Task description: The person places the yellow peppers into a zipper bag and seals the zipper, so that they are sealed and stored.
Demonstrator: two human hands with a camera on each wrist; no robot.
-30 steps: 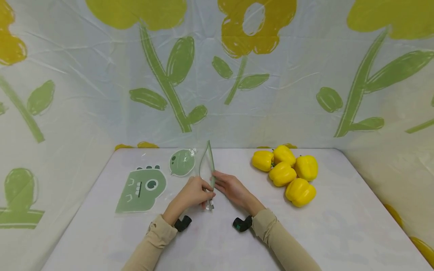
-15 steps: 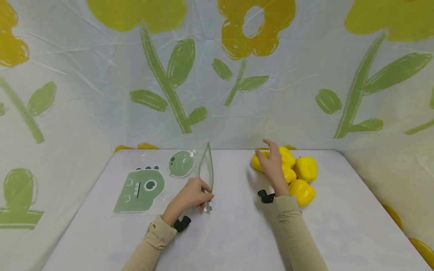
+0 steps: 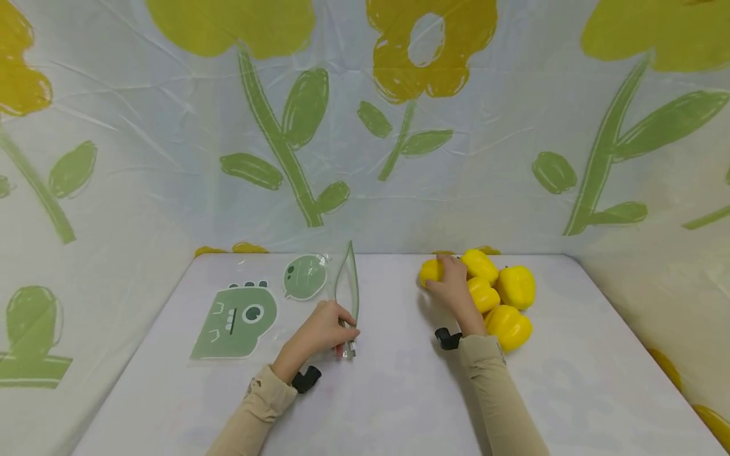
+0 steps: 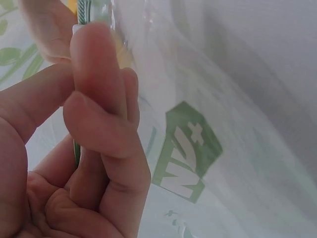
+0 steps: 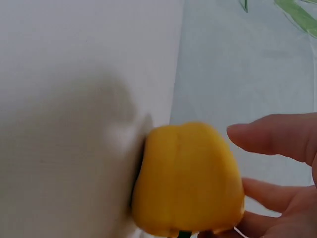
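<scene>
My left hand [image 3: 322, 326] pinches the near end of the mouth of a clear zip bag [image 3: 242, 323] with a green monster print. The bag's green-edged mouth stands up and gapes from front to back. In the left wrist view, curled fingers of the left hand [image 4: 106, 144] show beside the clear film and a green label. My right hand [image 3: 453, 285] is at the leftmost yellow bell pepper [image 3: 430, 271], partly hiding it. In the right wrist view, this bell pepper [image 5: 190, 178] sits on the table, with the thumb apart from it and other fingers close behind.
Several more yellow bell peppers [image 3: 509, 327] cluster just right of the right hand. The white table [image 3: 371, 405] ends at the back against a hanging cloth [image 3: 485, 190] with flower prints.
My right hand has left the bag's mouth, moved right and come down over the leftmost bell pepper. The left hand has kept its pinch on the bag, nearly still.
</scene>
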